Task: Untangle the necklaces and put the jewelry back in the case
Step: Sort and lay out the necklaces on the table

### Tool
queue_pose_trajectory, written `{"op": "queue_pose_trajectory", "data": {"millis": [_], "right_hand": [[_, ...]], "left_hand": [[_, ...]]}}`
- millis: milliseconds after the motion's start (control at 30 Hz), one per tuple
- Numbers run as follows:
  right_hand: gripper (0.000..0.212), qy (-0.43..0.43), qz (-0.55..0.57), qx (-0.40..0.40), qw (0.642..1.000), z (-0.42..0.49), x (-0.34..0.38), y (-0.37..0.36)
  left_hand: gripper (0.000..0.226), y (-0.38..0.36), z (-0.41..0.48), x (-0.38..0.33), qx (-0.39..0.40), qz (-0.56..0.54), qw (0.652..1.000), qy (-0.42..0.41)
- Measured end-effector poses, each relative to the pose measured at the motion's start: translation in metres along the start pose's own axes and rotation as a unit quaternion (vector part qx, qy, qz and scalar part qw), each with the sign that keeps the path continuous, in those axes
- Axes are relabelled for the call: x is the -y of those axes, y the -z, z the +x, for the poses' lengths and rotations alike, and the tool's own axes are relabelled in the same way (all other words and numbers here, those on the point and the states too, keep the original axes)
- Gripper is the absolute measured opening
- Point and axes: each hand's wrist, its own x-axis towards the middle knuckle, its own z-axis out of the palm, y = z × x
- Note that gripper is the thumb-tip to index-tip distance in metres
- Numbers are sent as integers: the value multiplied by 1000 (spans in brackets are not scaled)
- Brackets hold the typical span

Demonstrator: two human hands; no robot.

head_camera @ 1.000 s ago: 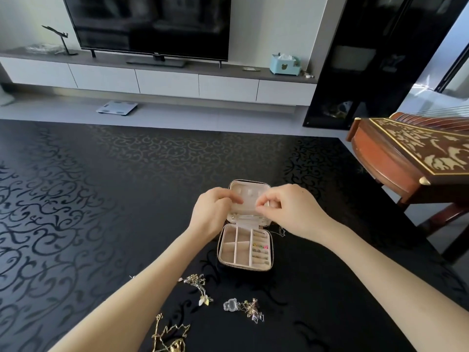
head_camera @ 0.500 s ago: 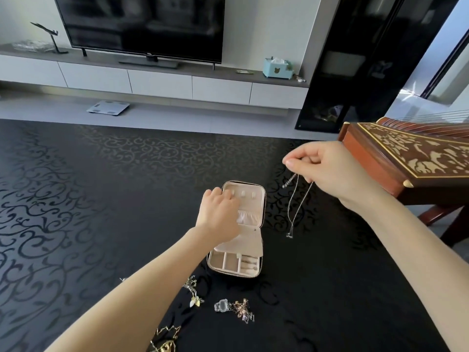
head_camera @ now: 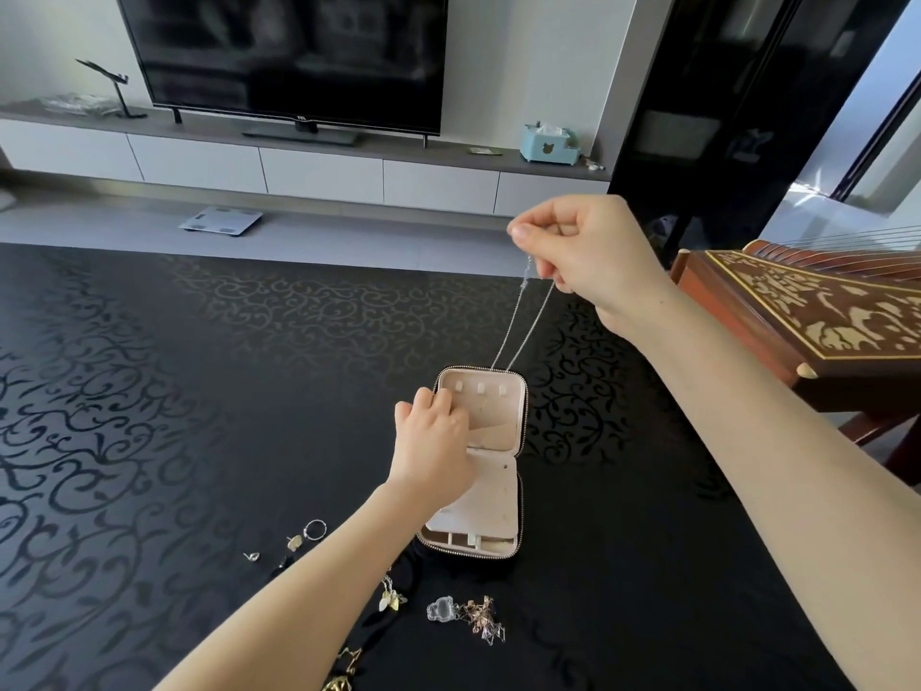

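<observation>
A small pink jewelry case lies open on the black patterned table, its lid propped up. My left hand rests on the lid's left edge and holds it. My right hand is raised above the case, pinching a thin silver necklace that hangs down in a loop to the lid's top edge. Loose jewelry lies near the front: a tangled gold chain with a clear charm, a ring, small earrings and a gold piece at the bottom edge.
A carved wooden zither stands at the table's right side, close to my right arm. Beyond the table are a low TV cabinet, a television, a scale on the floor and a blue tissue box.
My right hand has lifted the silver necklace higher and back over the case, so the chain now hangs over the lid. My left hand stays on the lid.
</observation>
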Motion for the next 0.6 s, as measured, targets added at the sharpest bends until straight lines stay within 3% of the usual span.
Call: {"op": "queue_pose_trajectory", "data": {"millis": [367, 467, 600], "right_hand": [[10, -19, -58, 44, 997, 20, -18, -36], [10, -33, -76, 69, 994, 16, -28, -39], [12, -47, -108, 109, 987, 7, -41, -39]], "left_hand": [[17, -11, -2, 4, -56, -96, 994, 19], [12, -15, -2, 4, -80, -87, 993, 21], [21, -16, -4, 5, -109, -55, 993, -7]]}}
